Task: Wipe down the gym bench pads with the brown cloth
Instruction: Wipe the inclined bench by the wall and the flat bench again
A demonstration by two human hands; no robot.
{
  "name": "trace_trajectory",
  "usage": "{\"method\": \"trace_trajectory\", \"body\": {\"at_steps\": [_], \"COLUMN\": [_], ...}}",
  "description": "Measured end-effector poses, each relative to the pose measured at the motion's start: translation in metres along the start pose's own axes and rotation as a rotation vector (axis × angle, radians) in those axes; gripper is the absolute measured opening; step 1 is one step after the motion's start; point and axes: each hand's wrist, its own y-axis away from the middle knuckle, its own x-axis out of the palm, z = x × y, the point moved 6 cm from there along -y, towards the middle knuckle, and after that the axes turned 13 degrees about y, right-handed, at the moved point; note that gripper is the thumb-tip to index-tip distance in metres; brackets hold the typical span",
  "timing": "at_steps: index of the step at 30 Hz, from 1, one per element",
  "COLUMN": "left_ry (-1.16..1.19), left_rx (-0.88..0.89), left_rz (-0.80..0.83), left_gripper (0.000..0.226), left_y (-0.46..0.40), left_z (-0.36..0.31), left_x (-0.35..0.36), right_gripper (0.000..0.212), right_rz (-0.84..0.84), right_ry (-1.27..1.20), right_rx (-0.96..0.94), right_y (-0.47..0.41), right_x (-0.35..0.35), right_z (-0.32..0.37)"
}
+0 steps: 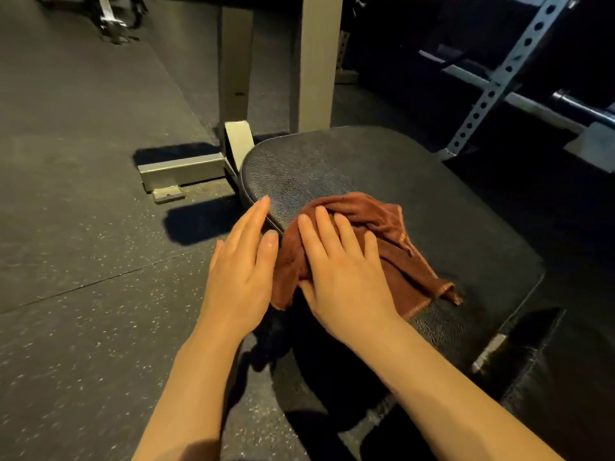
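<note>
- Dark speckled rubber flooring point(83, 227) spreads under and around a black textured bench pad point(416, 194), which fills the middle and right of the view.
- On that pad, near its left edge, lies the brown cloth point(382, 234), bunched and creased, with one hemmed corner trailing toward the pad's near right.
- The right hand point(342, 271) lies flat on the cloth, palm down, fingers straight and slightly spread, pressing rather than gripping it.
- The left hand point(243, 261) is just beside the cloth at the pad's left edge, fingers straight and together, palm turned inward; it holds nothing, and whether it touches the pad's rim cannot be told.
- Part of the cloth is hidden under the right hand, and the pad's near end falls into deep shadow.
- Both bare forearms are cut off at the bottom edge.
- Beyond the pad stand pale metal frame posts point(312, 61) on a floor foot point(181, 171).
- To the far right a perforated steel upright point(499, 74) slants up beside a barbell end point(582, 108); the background there is too dark to read.
</note>
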Motion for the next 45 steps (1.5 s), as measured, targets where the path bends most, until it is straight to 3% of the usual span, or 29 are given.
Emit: {"method": "trace_trajectory", "body": {"at_steps": [3, 7, 12, 17, 21, 26, 28, 32, 34, 36, 41, 45], "left_ry": [-0.062, -0.127, -0.174, -0.173, -0.217, -0.355, -0.46, -0.476, -0.47, -0.485, -0.781, -0.8], "left_rx": [0.01, 0.037, 0.134, 0.213, 0.293, 0.313, 0.327, 0.313, 0.314, 0.332, 0.182, 0.198], "left_rz": [-0.122, -0.156, -0.064, -0.005, 0.114, 0.221, 0.233, 0.187, 0.185, 0.263, 0.503, 0.488], "left_gripper": [0.057, 0.059, 0.053, 0.057, 0.054, 0.055, 0.053, 0.051, 0.05, 0.053, 0.059, 0.086], "left_y": [0.003, 0.015, 0.027, 0.03, 0.033, 0.037, 0.039, 0.038, 0.026, 0.006, -0.024, -0.022], "left_z": [-0.006, -0.021, -0.037, -0.045, -0.056, -0.058, -0.057, -0.059, -0.065, -0.073, -0.061, -0.058], "left_x": [-0.021, -0.035, -0.02, 0.014, 0.054, 0.095, 0.103, 0.1, 0.099, 0.107, 0.14, 0.138], "right_gripper": [0.083, 0.081, 0.066, 0.07, 0.073, 0.098, 0.097, 0.073, 0.058, 0.057, 0.058, 0.054], "right_rz": [0.09, 0.09, -0.093, -0.071, 0.023, 0.247, 0.287, 0.313, 0.171, 0.072, 0.2, 0.279], "right_ry": [-0.054, -0.059, -0.042, 0.008, -0.084, -0.345, -0.438, -0.532, -0.497, -0.564, -0.609, -0.545], "right_rx": [-0.054, -0.084, -0.223, -0.243, -0.106, -0.095, -0.077, 0.134, 0.329, 0.533, 0.726, 0.812], "right_y": [-0.041, -0.049, 0.026, 0.108, 0.143, 0.129, 0.113, 0.09, 0.091, 0.1, 0.095, 0.074], "right_x": [-0.001, -0.005, -0.005, 0.013, 0.026, 0.044, 0.045, 0.039, 0.03, 0.023, 0.034, 0.046], "right_z": [0.015, 0.018, 0.002, -0.05, -0.096, -0.133, -0.145, -0.154, -0.139, -0.113, -0.103, -0.135]}}
